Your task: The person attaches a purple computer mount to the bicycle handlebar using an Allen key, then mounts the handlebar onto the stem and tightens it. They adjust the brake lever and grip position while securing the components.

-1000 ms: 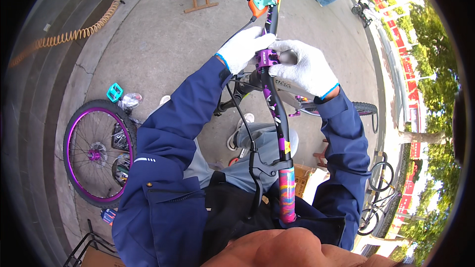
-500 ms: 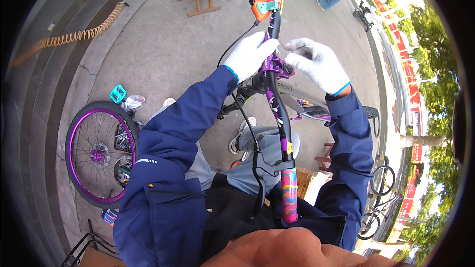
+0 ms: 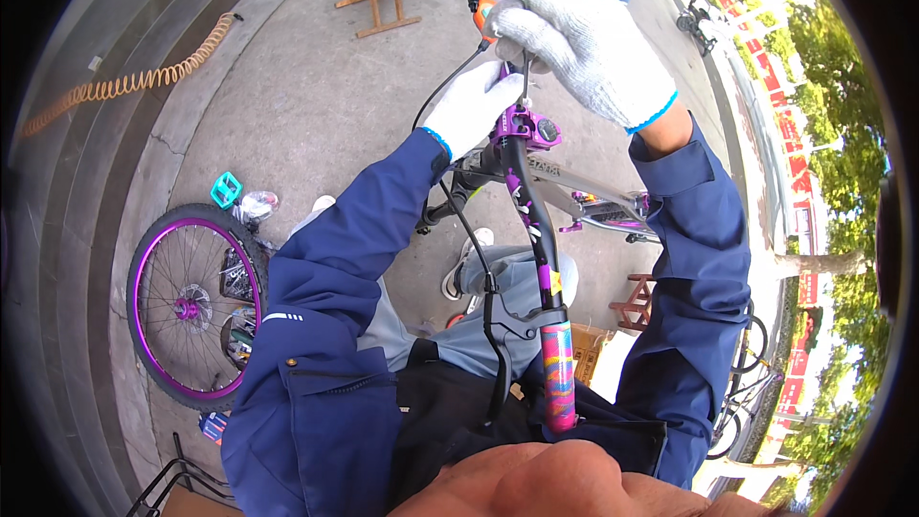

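A curved black handlebar with purple flecks [image 3: 543, 244] stretches outward from the chest to a purple metal stem clamp [image 3: 523, 124]. Just beyond, the white-gloved left hand [image 3: 469, 110] wraps the handlebar; the white-gloved right hand [image 3: 589, 48] clamps a thin dark rod [image 3: 526, 78].

Right-hand fingers [image 3: 531, 31] now farther forward, over the handlebar [image 3: 538, 230] beside the orange brake housing [image 3: 485, 15]

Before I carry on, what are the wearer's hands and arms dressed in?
The left hand and right hand wear white knitted gloves with bright blue wrist edging. Both sleeves are navy; the left one carries a small pale striped marking.
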The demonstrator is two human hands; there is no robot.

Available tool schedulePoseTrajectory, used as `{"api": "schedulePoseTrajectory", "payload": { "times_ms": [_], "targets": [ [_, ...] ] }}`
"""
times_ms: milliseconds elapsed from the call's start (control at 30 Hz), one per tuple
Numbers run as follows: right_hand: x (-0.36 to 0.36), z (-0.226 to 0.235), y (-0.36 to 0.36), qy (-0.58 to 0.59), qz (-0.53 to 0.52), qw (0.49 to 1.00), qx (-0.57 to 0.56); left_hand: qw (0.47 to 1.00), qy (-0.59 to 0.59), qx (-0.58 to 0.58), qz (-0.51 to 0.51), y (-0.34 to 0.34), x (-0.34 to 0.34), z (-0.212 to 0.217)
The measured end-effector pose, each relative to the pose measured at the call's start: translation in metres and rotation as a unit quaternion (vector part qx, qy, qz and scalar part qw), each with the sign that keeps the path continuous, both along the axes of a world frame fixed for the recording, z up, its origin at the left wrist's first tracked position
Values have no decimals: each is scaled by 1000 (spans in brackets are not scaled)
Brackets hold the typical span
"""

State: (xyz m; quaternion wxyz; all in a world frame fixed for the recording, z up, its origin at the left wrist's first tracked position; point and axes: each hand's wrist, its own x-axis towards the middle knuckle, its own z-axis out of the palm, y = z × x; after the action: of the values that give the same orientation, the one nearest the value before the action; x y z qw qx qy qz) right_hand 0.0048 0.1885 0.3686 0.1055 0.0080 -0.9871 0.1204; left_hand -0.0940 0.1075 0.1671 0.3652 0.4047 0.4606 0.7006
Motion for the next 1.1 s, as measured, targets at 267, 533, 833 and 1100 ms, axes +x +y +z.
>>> {"api": "schedulePoseTrajectory", "payload": {
  "times_ms": [267, 533, 833, 1100],
  "targets": [
    [-16, -16, -8, -42, 54, 995, 70, 987, 148, 20, 55, 8, -5, -15],
    [-17, -30, -5, -7, 73, 972, 222, 939, 313, 52, 136, 19, -10, -34],
    [-19, -22, -6, -9, 75, 995, 69, 989, 129, -46, 48, 11, -7, -18],
    [-22, -32, -2, 16, 101, 988, 120, 930, 349, -15, 110, 21, -13, -35]
  ]
}}
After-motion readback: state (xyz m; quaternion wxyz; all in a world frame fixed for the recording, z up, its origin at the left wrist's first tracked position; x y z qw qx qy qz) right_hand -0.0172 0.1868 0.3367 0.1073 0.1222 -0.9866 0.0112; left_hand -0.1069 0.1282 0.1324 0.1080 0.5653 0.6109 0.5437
